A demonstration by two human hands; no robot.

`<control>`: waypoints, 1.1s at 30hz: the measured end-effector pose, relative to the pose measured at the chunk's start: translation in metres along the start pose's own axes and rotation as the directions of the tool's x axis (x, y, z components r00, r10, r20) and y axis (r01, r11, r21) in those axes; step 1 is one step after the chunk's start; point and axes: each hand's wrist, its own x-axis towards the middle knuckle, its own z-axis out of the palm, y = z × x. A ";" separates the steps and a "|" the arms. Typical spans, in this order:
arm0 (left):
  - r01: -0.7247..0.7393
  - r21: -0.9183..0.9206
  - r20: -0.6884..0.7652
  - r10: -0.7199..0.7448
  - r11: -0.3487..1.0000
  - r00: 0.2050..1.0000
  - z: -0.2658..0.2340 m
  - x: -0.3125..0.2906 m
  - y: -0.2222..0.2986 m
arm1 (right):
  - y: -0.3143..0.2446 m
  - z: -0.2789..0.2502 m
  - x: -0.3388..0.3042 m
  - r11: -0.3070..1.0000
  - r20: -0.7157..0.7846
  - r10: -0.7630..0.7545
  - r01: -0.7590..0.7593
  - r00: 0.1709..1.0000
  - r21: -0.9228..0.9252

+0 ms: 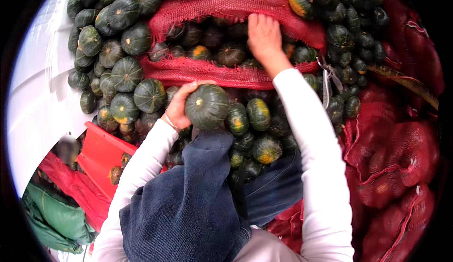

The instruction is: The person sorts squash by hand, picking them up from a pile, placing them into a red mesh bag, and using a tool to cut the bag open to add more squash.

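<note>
My left hand (177, 107) is wrapped round the side of a dark green pumpkin (206, 106), just in front of the sack's lower edge. Farther off, my right hand (265, 35) is closed on the frayed upper edge of an opened red mesh sack (212, 9); its fingertips are partly hidden. Several small pumpkins (231, 54) lie inside the sack's mouth, some with orange patches. Between my legs, more green pumpkins (258, 113) sit heaped below the sack.
Loose pumpkins (126, 73) pile up to the left of the sack, and others (339, 35) to the right. A metal tool (326, 85) hangs at the sack's right end. Full red mesh sacks (391, 144) stack at right. A red plastic crate (101, 153) and green sack (59, 210) lie at left.
</note>
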 end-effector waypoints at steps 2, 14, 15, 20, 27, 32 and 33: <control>-0.015 0.061 0.080 0.010 0.998 0.997 0.010 -0.008 -0.001 | 0.016 -0.001 0.004 0.986 0.005 -0.147 0.147 0.989 -0.077; 0.139 0.802 -0.085 -0.119 0.581 0.989 0.012 -0.047 0.044 | -0.003 -0.051 -0.070 -0.453 0.632 -0.130 -0.613 0.764 0.648; 0.027 0.729 -0.059 0.023 0.684 0.998 0.022 -0.041 0.042 | -0.012 -0.061 -0.080 -0.565 0.647 -0.105 -0.581 0.755 0.586; -0.063 0.207 -0.024 0.070 0.976 0.997 0.037 -0.015 0.025 | -0.050 -0.078 -0.106 -0.694 0.495 0.030 -0.338 0.868 0.635; -0.054 -0.178 0.068 0.067 0.983 0.995 -0.003 -0.008 0.003 | 0.002 -0.011 -0.077 0.798 0.599 0.280 -0.529 0.750 0.289; -0.106 -0.184 0.006 0.109 0.977 0.994 -0.014 -0.007 0.004 | -0.012 0.017 -0.042 0.778 0.815 0.328 -0.626 0.478 0.054; -0.116 -0.197 -0.011 0.116 0.974 0.993 -0.013 -0.007 0.005 | -0.009 0.015 -0.037 0.764 0.876 0.275 -0.643 0.395 0.051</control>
